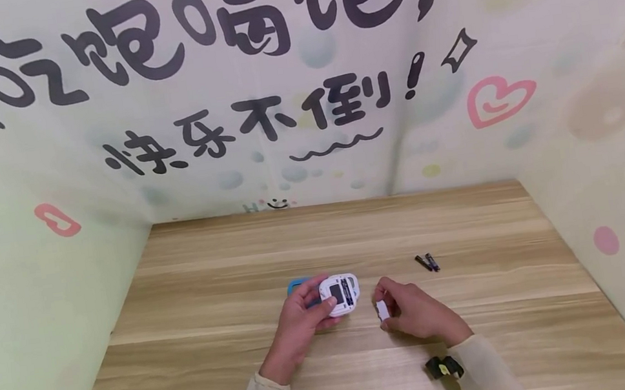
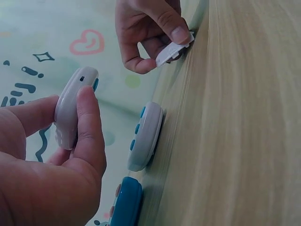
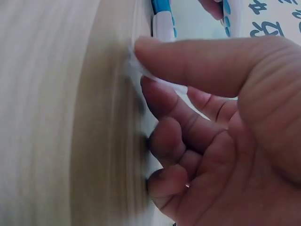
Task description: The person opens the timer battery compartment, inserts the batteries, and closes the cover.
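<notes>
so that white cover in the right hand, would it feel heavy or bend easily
The cover looks thin, so it is probably light. Pinched by the right hand, it shows no sag, so seems fairly stiff. Its small edge tabs might snap if forced.

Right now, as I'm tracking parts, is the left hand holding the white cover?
No, the right hand pinches the cover, while the left hand holds the device.

Ahead of you, a pale back wall [image 1: 207, 195] carries dark Chinese lettering [image 1: 267, 122] and a pink heart [image 1: 473, 107]; a greenish left wall [image 1: 20, 289] and pale right wall [image 1: 610, 184] flank your wood-grained desk [image 1: 191, 353].
</notes>
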Available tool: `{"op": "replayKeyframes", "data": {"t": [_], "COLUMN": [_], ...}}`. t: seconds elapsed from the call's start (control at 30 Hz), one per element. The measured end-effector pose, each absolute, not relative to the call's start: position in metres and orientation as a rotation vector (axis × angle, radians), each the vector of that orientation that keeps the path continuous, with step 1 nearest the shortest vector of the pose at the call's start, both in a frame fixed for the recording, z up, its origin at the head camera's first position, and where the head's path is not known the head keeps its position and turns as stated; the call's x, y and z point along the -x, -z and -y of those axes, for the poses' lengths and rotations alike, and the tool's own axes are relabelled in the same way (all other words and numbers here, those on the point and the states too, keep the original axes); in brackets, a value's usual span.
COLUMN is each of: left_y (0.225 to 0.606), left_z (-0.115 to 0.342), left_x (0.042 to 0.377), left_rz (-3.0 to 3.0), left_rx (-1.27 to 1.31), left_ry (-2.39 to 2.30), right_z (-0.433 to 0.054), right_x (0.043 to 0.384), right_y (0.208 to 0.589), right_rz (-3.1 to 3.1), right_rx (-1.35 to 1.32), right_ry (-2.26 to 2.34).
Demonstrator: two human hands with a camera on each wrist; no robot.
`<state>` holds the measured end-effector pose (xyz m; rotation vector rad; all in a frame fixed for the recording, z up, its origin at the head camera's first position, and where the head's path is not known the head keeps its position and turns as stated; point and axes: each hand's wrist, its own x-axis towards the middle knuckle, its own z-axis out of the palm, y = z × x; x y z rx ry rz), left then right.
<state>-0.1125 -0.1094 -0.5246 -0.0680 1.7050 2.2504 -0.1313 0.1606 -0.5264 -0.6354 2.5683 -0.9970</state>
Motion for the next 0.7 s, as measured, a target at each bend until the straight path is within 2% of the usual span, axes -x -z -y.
{"op": "replayKeyframes", "data": {"t": [0.37, 0.7], "left_y": [0.524, 0.521], "left_z": [0.108, 0.105], "left_x": [0.112, 0.110], "left_rz": [-1.717, -1.742], "left_rx": [0.071, 0.060], "left_ry": [-2.237, -2.203], "right_z": [-0.163, -0.157], "right_x": [0.133, 0.135], "right_y": [0.517, 0.506], "right_rz": [-2.531, -2.334], "right_rx": [0.586, 0.516], "right_ry": [1.180, 1.533]}}
